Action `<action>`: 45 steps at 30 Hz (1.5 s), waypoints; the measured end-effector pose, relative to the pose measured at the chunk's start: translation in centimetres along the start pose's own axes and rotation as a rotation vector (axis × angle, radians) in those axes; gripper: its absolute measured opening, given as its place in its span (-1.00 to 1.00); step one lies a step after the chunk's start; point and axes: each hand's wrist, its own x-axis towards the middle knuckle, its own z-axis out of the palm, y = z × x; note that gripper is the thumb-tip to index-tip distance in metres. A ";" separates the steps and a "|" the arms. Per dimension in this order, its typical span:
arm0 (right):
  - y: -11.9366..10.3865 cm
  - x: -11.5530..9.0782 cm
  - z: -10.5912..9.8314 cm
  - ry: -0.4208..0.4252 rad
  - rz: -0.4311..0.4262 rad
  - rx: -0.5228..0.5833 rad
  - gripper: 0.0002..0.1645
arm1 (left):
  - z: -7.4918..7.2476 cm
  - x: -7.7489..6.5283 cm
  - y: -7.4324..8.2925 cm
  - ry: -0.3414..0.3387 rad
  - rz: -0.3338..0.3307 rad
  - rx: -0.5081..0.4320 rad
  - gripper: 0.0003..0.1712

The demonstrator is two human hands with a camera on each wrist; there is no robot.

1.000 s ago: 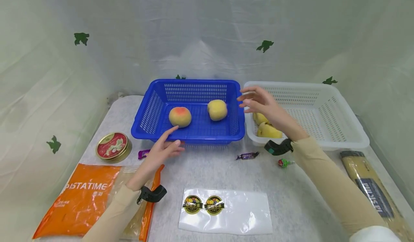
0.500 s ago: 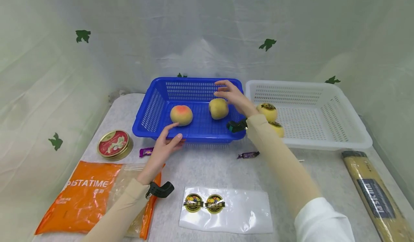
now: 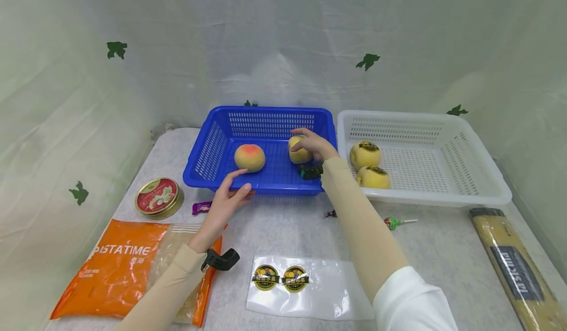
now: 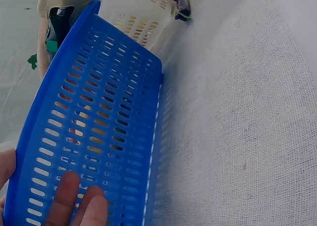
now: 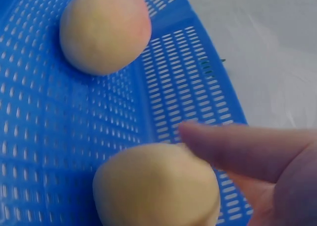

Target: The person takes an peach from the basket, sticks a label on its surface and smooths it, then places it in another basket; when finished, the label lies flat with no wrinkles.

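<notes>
In the head view, my right hand [image 3: 312, 145] reaches into the blue basket [image 3: 274, 189], its fingers lightly bent about an apple-like yellow fruit [image 3: 298, 155]. One digit overlaps the fruit's edge in the right wrist view; contact is unclear, and other fingers are out of sight. Left of that fruit lies a peach [image 3: 250, 158] with a red top. My left hand [image 3: 226, 200] lies at the near rim: one finger extends over it, the thumb stays outside. Two fingertips [image 4: 67, 196] stand before the basket's outer wall in the left wrist view.
A white basket [image 3: 487, 188] on the right holds two yellow fruits [image 3: 366, 155] with stickers. On the table are a sticker sheet [image 3: 328, 291], a lollipop [image 3: 392, 223], wrapped candies [image 3: 201, 208], a round tin [image 3: 158, 198], an orange pasta bag [image 3: 119, 272] and a tan pack [image 3: 514, 262].
My right hand has moved left from above the white basket, then down to the yellow fruit in the blue basket. The left hand has stayed at the near rim.
</notes>
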 end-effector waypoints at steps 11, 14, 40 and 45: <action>0.2 -0.7 0.0 0.068 -0.046 -0.180 -0.28 | 0.1 0.1 -0.1 -0.003 -0.005 0.001 -0.42; -0.3 -1.1 -0.3 0.071 -0.150 -0.197 -0.30 | 0.1 0.1 -0.1 0.011 -0.008 -0.002 -0.43; 2.6 -14.9 -2.9 -0.098 -0.422 -0.172 -0.28 | 0.6 -0.1 0.0 0.082 -0.014 -0.071 -0.49; 5.2 -16.8 -1.4 -0.172 -0.451 -0.154 -0.29 | 0.7 0.0 -0.1 0.079 -0.005 -0.070 -0.49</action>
